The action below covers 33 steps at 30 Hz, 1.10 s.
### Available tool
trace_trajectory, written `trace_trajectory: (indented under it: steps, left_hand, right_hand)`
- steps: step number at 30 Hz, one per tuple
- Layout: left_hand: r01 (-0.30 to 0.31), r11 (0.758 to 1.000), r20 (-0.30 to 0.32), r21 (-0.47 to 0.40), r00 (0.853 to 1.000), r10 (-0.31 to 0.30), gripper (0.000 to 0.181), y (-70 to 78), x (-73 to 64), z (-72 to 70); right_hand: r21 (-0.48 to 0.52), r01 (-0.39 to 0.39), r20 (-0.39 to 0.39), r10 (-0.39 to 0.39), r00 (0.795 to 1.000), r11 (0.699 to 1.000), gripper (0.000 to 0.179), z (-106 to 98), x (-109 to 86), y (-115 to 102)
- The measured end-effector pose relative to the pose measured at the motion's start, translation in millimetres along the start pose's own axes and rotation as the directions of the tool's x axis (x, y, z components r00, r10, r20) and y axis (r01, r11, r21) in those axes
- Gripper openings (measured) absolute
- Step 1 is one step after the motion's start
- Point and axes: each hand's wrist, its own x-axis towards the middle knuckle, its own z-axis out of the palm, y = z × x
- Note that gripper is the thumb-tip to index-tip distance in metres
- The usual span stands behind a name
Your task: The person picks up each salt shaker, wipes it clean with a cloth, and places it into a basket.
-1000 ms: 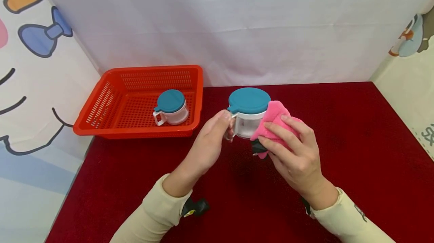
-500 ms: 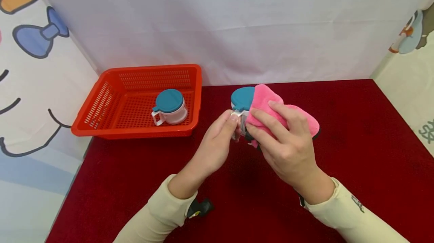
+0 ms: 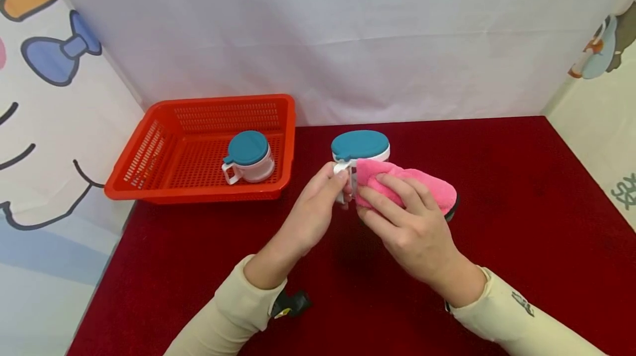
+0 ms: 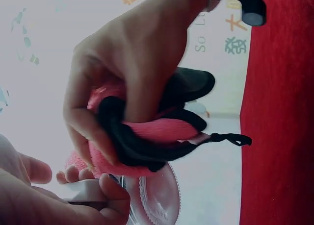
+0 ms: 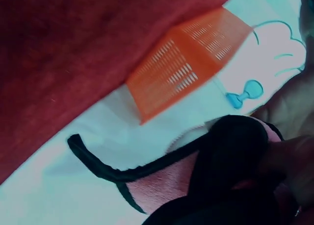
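My left hand [image 3: 313, 212] grips the white handle [image 3: 343, 168] of a clear seasoning jar with a teal lid [image 3: 361, 144], held above the table. In my right hand [image 3: 412, 229] is a folded pink cloth [image 3: 429, 187] with black edging, pressed to the jar's near side by the handle. The cloth and fingers hide most of the jar's body in the head view. From the left wrist, the jar's clear round base [image 4: 162, 198] shows beneath the cloth [image 4: 162, 132]. A black hanging loop [image 4: 233, 138] trails from the cloth.
A red plastic basket [image 3: 199, 197] stands at the back left on the dark red tabletop [image 3: 497, 196]. Inside it, toward the right, sits a similar teal-lidded jar [image 3: 255, 171]. A white cloth backdrop [image 3: 397, 41] rises behind the table.
My right hand brought the cloth left over the jar's lid and side, then slid it down toward the handle, uncovering the lid. The jar has tilted slightly; my left hand keeps its handle.
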Motion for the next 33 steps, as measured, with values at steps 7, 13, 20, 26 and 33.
trace_trajectory:
  steps: [7, 13, 20, 26, 33]
  left_hand:
    - [-0.020, 0.995, 0.002, -0.096, 1.000, 0.020, 0.026, 3.8, 0.2, -2.4]
    - [-0.032, 0.997, -0.012, -0.070, 0.999, 0.031, 0.026, 4.7, -1.8, -3.8]
    - [-0.014, 0.998, 0.061, 0.053, 0.998, 0.011, 0.027, 0.7, -3.4, 0.2]
    - [-0.035, 0.999, 0.062, 0.011, 0.997, 0.035, 0.028, 2.5, -5.2, -0.4]
    - [-0.077, 0.996, 0.003, -0.037, 0.997, 0.077, 0.027, 9.3, -4.6, -9.1]
  right_hand:
    - [0.011, 0.034, 0.086, -0.035, 0.996, 0.999, 0.023, -5.5, 3.9, 2.6]
    - [0.033, 0.050, 0.086, -0.053, 0.995, 0.998, 0.027, -4.8, -3.4, -2.1]
    - [0.119, -0.065, -0.130, 0.080, 0.988, 0.991, 0.017, -10.3, 13.7, 10.2]
    - [0.150, -0.107, -0.167, 0.132, 0.977, 0.983, 0.017, -11.6, 19.6, 10.0]
    - [0.213, -0.109, -0.212, 0.155, 0.965, 0.971, 0.022, -4.0, 0.4, 0.0]
